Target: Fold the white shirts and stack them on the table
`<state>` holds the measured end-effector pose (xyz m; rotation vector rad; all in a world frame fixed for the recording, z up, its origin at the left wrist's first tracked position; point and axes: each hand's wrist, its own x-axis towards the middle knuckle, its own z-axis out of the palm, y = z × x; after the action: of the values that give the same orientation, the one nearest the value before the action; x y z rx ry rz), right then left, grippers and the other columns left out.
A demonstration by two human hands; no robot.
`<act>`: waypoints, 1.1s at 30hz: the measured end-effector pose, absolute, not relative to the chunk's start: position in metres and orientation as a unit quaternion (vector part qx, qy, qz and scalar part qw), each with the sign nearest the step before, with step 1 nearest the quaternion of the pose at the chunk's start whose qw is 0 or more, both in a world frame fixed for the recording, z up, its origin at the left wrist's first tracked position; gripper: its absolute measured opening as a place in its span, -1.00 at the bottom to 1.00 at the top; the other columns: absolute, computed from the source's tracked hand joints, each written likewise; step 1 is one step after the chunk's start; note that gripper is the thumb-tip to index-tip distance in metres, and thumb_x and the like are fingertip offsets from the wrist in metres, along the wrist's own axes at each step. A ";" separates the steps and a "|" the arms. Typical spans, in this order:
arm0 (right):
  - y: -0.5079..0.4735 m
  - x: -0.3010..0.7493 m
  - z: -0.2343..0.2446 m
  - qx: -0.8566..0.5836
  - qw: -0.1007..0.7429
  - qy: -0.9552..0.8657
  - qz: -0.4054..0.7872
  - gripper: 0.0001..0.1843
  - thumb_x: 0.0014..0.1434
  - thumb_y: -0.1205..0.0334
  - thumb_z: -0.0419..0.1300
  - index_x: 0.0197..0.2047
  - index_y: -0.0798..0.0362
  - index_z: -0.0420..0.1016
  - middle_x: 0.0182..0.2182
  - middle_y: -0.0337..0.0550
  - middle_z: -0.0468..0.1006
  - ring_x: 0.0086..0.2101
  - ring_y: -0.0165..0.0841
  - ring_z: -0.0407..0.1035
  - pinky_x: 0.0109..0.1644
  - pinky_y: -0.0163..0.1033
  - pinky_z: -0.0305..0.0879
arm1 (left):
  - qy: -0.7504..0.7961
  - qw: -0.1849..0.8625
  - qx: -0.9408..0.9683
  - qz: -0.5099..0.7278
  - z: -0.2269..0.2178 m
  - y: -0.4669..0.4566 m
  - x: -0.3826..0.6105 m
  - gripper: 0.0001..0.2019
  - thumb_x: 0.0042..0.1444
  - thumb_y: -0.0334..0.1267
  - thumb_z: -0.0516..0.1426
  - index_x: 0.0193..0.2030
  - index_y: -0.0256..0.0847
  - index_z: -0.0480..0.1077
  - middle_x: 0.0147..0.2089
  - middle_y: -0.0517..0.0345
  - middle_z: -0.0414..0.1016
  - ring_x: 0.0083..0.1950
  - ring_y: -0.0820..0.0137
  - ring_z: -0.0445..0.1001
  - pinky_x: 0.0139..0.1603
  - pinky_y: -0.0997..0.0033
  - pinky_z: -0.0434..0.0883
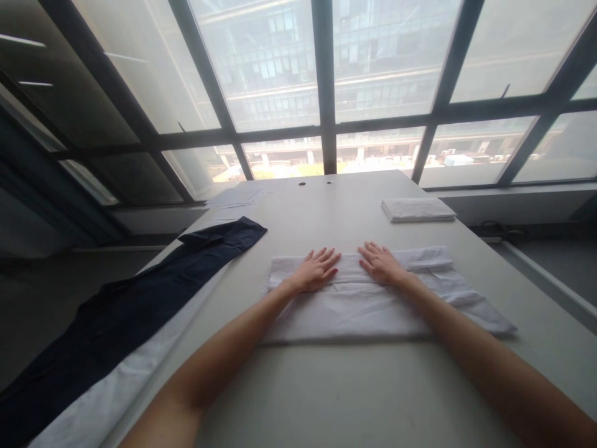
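Note:
A white cloth garment (pixel 359 314) lies folded into a wide flat shape across the table in front of me. Its far edge is turned over in a strip, and creases run along the right end. My left hand (pixel 314 270) rests flat on the far left part of the fabric, fingers spread. On the same far strip, a little to the right, my right hand (pixel 381 264) presses palm down with its fingers stretched out. Neither hand grips the cloth. Whatever lies beneath the palms is hidden.
A neatly folded white cloth (pixel 418 210) sits at the table's right side. Dark navy trousers or similar fabric (pixel 153 298) drape along the left edge over white cloth (pixel 135 373). The white table (pixel 326 205) reaches toward large windows. Pale sheets (pixel 236 198) lie far left.

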<state>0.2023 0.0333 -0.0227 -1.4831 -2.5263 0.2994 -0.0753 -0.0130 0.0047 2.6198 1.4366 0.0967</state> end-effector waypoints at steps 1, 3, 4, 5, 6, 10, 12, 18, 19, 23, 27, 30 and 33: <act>0.033 0.202 -0.022 -0.500 0.097 -0.854 0.103 -0.37 0.43 -0.04 -0.11 0.46 0.02 0.14 0.47 0.11 0.01 0.44 -0.05 -0.14 0.45 0.22 -0.16 | 0.489 0.078 0.869 0.023 0.006 -0.013 -0.091 -0.40 0.46 0.09 -0.24 0.55 -0.02 -0.06 0.58 0.02 -0.17 0.57 0.07 -0.19 0.49 -0.16 -0.17; 0.033 0.202 -0.021 -0.499 0.097 -0.855 0.103 -0.37 0.43 -0.04 -0.10 0.46 0.03 0.15 0.47 0.11 0.00 0.44 -0.04 -0.15 0.45 0.22 -0.17 | 0.514 0.076 0.854 0.011 0.007 -0.014 -0.124 -0.41 0.46 0.08 -0.24 0.55 0.00 -0.06 0.58 0.04 -0.17 0.58 0.08 -0.20 0.49 -0.16 -0.16; 0.032 0.201 -0.021 -0.500 0.097 -0.855 0.101 -0.37 0.43 -0.04 -0.10 0.46 0.02 0.15 0.47 0.10 0.00 0.44 -0.04 -0.14 0.45 0.22 -0.17 | 0.524 0.072 0.849 0.009 0.007 -0.014 -0.140 -0.42 0.46 0.08 -0.24 0.54 0.01 -0.04 0.58 0.05 -0.16 0.58 0.08 -0.20 0.49 -0.16 -0.15; 0.032 0.201 -0.020 -0.501 0.097 -0.855 0.098 -0.38 0.43 -0.04 -0.10 0.46 0.00 0.15 0.47 0.08 0.00 0.44 -0.05 -0.14 0.45 0.21 -0.17 | 0.532 0.067 0.844 0.009 0.007 -0.014 -0.154 -0.42 0.46 0.07 -0.24 0.54 0.02 -0.03 0.58 0.06 -0.14 0.57 0.08 -0.19 0.49 -0.17 -0.15; 0.031 0.201 -0.020 -0.502 0.096 -0.854 0.095 -0.38 0.43 -0.04 -0.10 0.46 -0.01 0.15 0.47 0.07 0.01 0.44 -0.05 -0.14 0.45 0.20 -0.17 | 0.540 0.061 0.839 0.010 0.006 -0.015 -0.165 -0.43 0.46 0.07 -0.23 0.53 0.04 -0.01 0.57 0.07 -0.13 0.57 0.08 -0.18 0.48 -0.20 -0.15; 0.030 0.201 -0.020 -0.504 0.085 -0.856 0.086 -0.36 0.44 -0.05 -0.13 0.47 0.02 0.12 0.47 0.09 0.00 0.44 -0.07 -0.16 0.46 0.18 -0.19 | 0.576 0.038 0.816 -0.001 0.007 -0.013 -0.187 -0.46 0.47 0.04 -0.26 0.52 0.13 -0.02 0.57 0.12 -0.11 0.58 0.05 -0.23 0.43 -0.39 -0.22; 0.029 0.201 -0.019 -0.505 0.072 -0.857 0.079 -0.35 0.45 -0.05 -0.16 0.48 0.05 0.09 0.48 0.10 -0.02 0.45 -0.08 -0.17 0.46 0.17 -0.19 | 0.593 0.034 0.804 -0.023 0.010 -0.011 -0.190 -0.46 0.47 0.05 -0.27 0.53 0.13 -0.03 0.58 0.13 -0.14 0.58 0.04 -0.28 0.40 -0.45 -0.24; 0.027 0.198 -0.015 -0.507 0.053 -0.857 0.069 -0.34 0.45 -0.03 -0.19 0.49 0.07 0.06 0.48 0.11 -0.04 0.45 -0.09 -0.19 0.46 0.18 -0.19 | 0.648 0.015 0.761 0.014 0.029 -0.009 -0.189 -0.43 0.47 0.01 -0.28 0.54 -0.05 -0.04 0.56 0.00 -0.08 0.57 0.11 -0.16 0.43 -0.33 -0.11; 0.027 0.198 -0.015 -0.507 0.054 -0.857 0.070 -0.34 0.45 -0.03 -0.19 0.49 0.07 0.07 0.48 0.11 -0.04 0.45 -0.09 -0.19 0.46 0.18 -0.19 | 0.639 0.010 0.768 0.036 0.031 -0.011 -0.180 -0.43 0.47 -0.01 -0.26 0.53 -0.08 -0.02 0.55 -0.01 -0.03 0.57 0.15 -0.12 0.45 -0.27 -0.10; 0.026 0.198 -0.015 -0.512 0.056 -0.854 0.071 -0.34 0.45 -0.03 -0.18 0.50 0.07 0.06 0.49 0.10 -0.06 0.45 -0.10 -0.21 0.46 0.18 -0.21 | 0.583 0.012 0.808 0.085 0.028 -0.025 -0.122 -0.46 0.47 -0.04 -0.21 0.49 -0.12 0.10 0.52 0.00 0.10 0.54 0.22 0.00 0.49 -0.08 -0.04; 0.027 0.197 -0.014 -0.514 0.068 -0.851 0.085 -0.34 0.45 -0.04 -0.15 0.50 0.06 0.04 0.49 0.09 -0.08 0.46 -0.12 -0.24 0.47 0.16 -0.25 | 0.563 0.027 0.823 0.073 0.012 -0.032 -0.074 -0.44 0.46 0.03 -0.19 0.52 -0.02 0.04 0.55 0.03 -0.02 0.56 0.11 -0.09 0.46 -0.21 -0.03; 0.033 0.196 -0.012 -0.525 0.082 -0.840 0.113 -0.34 0.44 -0.04 -0.12 0.49 0.06 0.07 0.49 0.03 -0.04 0.45 -0.19 -0.20 0.48 0.05 -0.25 | 0.565 0.037 0.824 0.041 0.001 -0.032 -0.068 -0.41 0.44 0.11 -0.20 0.53 0.02 -0.01 0.58 0.03 -0.11 0.57 0.00 -0.17 0.44 -0.29 -0.06; 0.040 0.207 -0.009 -0.562 0.088 -0.813 0.124 -0.36 0.47 0.00 -0.20 0.49 0.08 0.06 0.48 0.03 0.00 0.44 -0.27 -0.15 0.47 -0.05 -0.18 | 0.570 0.036 0.820 0.036 -0.004 -0.031 -0.072 -0.39 0.44 0.13 -0.23 0.54 0.02 -0.04 0.58 0.04 -0.13 0.57 0.01 -0.19 0.46 -0.26 -0.09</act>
<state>0.2069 0.0405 -0.0091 -1.6721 -2.4210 0.3682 -0.0720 -0.0309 -0.0043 2.5177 1.7513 0.1120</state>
